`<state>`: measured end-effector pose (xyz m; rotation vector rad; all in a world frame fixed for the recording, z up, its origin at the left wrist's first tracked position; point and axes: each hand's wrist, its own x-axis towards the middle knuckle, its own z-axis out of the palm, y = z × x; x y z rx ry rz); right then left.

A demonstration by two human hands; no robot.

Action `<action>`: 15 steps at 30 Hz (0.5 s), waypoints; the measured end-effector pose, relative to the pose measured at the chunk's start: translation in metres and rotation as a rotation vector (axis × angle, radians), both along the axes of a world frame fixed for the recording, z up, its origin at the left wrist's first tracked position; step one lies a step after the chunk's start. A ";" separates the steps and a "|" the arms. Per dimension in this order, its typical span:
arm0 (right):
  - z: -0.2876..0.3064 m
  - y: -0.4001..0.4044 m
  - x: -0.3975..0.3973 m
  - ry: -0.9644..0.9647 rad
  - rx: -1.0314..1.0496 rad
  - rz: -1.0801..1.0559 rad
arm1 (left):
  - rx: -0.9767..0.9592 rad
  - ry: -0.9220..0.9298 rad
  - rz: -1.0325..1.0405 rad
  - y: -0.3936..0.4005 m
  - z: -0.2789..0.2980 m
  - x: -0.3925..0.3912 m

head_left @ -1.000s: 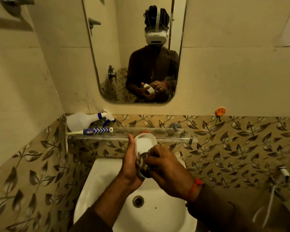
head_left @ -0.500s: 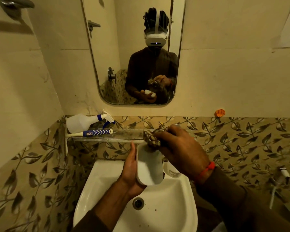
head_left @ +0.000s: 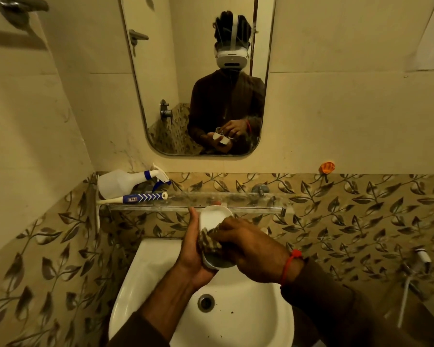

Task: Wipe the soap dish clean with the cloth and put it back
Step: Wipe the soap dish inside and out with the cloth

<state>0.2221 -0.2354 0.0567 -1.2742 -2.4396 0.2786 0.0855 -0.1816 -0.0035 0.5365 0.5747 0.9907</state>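
Observation:
Over the white basin [head_left: 145, 276] I hold a white oval soap dish [head_left: 214, 216], tilted on its long edge with its hollow facing right. My left hand [head_left: 191, 249] grips it from the left and below, fingertips showing over its top rim. My right hand [head_left: 253, 249] holds a bunched patterned cloth [head_left: 209, 242] and presses it into the lower half of the dish. The dish's bottom end is partly hidden by the cloth and my right hand.
A glass shelf [head_left: 246, 204] runs along the wall just behind the dish; a white spray bottle [head_left: 120, 181] and a toothpaste tube [head_left: 140, 197] lie at its left end. A mirror [head_left: 161, 71] hangs above. A tap [head_left: 259, 189] sits behind the shelf, and a hose fitting [head_left: 422, 256] is at the right.
Half a second ago my right hand held the cloth up by the shelf, off the dish. It has come back down and presses the cloth into the dish, which my left hand has raised slightly.

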 end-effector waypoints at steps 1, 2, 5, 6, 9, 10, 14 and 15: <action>-0.002 -0.001 0.001 -0.035 -0.021 0.047 | 0.029 0.024 -0.004 0.002 0.002 -0.003; -0.002 -0.003 0.003 -0.075 -0.033 0.085 | 0.051 0.064 -0.010 0.005 0.001 -0.005; 0.005 -0.004 0.010 -0.309 -0.014 0.151 | 0.073 0.148 -0.040 0.001 0.000 -0.003; 0.011 -0.005 0.011 -0.415 0.013 0.153 | 0.059 0.143 -0.064 -0.001 -0.002 -0.002; 0.028 -0.013 0.012 -0.566 0.169 0.094 | -0.006 0.069 -0.126 -0.005 -0.003 -0.001; 0.033 -0.014 0.013 -0.534 0.252 0.052 | -0.010 0.046 -0.128 -0.004 -0.002 -0.002; 0.040 -0.003 0.016 -0.353 0.381 -0.104 | -0.020 -0.016 -0.133 -0.009 0.007 0.000; 0.036 0.000 0.015 -0.358 0.386 -0.110 | -0.036 -0.023 -0.138 -0.011 0.008 0.002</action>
